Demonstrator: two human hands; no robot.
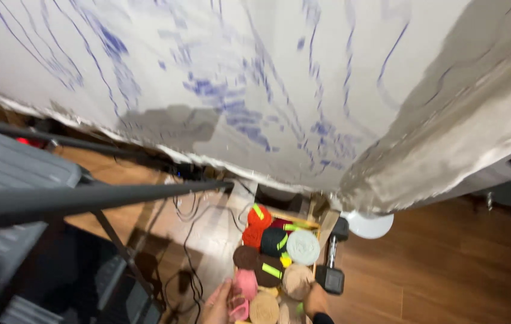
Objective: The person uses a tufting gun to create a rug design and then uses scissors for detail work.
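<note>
From the head camera, both hands sit at the very bottom edge of the frame, near six o'clock. The left hand has its fingers curled around a pink roll at the near left corner of a wooden box, so it grips that roll. The right hand rests at the near right side of the box, against a beige roll; only its knuckles show, and I cannot tell whether it is closed on anything.

The pink roll looks like wound yarn or fabric tape: light, soft, likely to give under a squeeze, not slippery and not fragile. A hold around its rounded side, as the left hand has now, seems the sound place; a loose end could unwind.

The box is packed with similar rolls. At its twelve o'clock end lies a red roll with a bright yellow-green band. Just below are a dark roll, also banded in yellow-green, and a pale green roll at three o'clock. A brown roll sits toward nine o'clock. The bands are short strips; nothing on them is legible.

Just right of the box a black dumbbell lies on the wood floor, with a white round base beyond it. Black cables trail to the left. A scribbled white wall fills the upper frame.
</note>
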